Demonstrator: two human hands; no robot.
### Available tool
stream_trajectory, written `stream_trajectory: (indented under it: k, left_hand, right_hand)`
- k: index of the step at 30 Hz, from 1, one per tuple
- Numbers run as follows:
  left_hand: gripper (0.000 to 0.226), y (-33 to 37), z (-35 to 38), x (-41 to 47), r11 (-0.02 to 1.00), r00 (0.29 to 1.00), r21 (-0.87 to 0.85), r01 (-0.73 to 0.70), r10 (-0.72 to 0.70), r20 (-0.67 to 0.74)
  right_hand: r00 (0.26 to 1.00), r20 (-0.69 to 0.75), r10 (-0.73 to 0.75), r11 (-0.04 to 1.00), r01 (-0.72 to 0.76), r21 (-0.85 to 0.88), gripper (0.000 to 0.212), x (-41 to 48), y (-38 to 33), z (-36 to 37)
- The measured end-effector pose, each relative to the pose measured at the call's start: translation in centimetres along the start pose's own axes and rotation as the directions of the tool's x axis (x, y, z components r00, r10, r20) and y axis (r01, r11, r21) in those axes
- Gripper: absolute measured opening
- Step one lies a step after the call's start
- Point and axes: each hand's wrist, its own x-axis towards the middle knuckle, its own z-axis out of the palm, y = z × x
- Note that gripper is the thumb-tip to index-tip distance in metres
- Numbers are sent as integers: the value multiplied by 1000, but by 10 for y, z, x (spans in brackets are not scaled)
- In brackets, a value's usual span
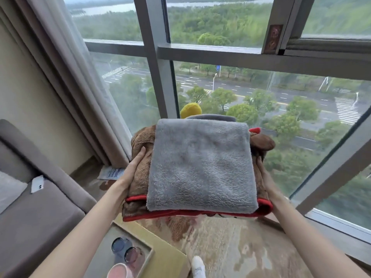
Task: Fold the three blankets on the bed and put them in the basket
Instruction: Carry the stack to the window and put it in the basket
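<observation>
The room ends in a tall window (160,77) with heavy grey frames, with treetops and a wide road far below the glass. A pale curtain (80,87) hangs down the left side, and a grey-brown sofa (40,207) stands under it with a small white flat object (37,184) lying on its seat. The floor is a worn patterned carpet (230,247), and a sheet of paper (111,173) lies on it near the foot of the curtain.

A person stands facing the window, both bare arms stretched out, carrying a pile of folded blankets in the air above the carpet. The grey blanket (200,167) lies flat on top. Beneath it is a thicker brown blanket (140,141) that bulges out on both sides, and red edging (265,206) runs along the bottom of the pile. I cannot tell whether that edging belongs to a separate blanket. Something yellow and rounded (190,110) pokes up behind the pile's far edge.

The left hand (134,167) lies flat against the pile's left side, fingers straight and pressed into the brown plush. The right hand (261,169) presses the opposite side. What shows of it also lies straight, and the rest is hidden behind the pile.

Lower left, a gold-rimmed tabletop (164,255) carries two dark round discs (124,249) and a pink cup (118,270). A white shoe (198,266) stands on the carpet beside it.
</observation>
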Motion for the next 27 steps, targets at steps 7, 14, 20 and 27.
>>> stream_trajectory:
  k: [7, 14, 20, 27]
  left_hand:
    - [68, 32, -42, 118, 999, 1000, -35, 28, -28, -11]
    - [69, 46, -81, 213, 991, 995, -92, 102, -102, -1]
    - [70, 42, -117, 281, 989, 981, -122, 88, -107, -162]
    - [74, 34, -156, 366, 988, 929, -109, 107, -138, -342]
  right_hand:
    - [998, 29, 47, 998, -46, -46, 38, 129, 1, 45]
    - [982, -6, 190, 980, -189, 67, 51, 224, 23, 70]
    - [930, -66, 361, 930, -353, 101, 38, 302, 48, 94]
    - [862, -88, 499, 866, -500, 8, 40, 400, 99, 107]
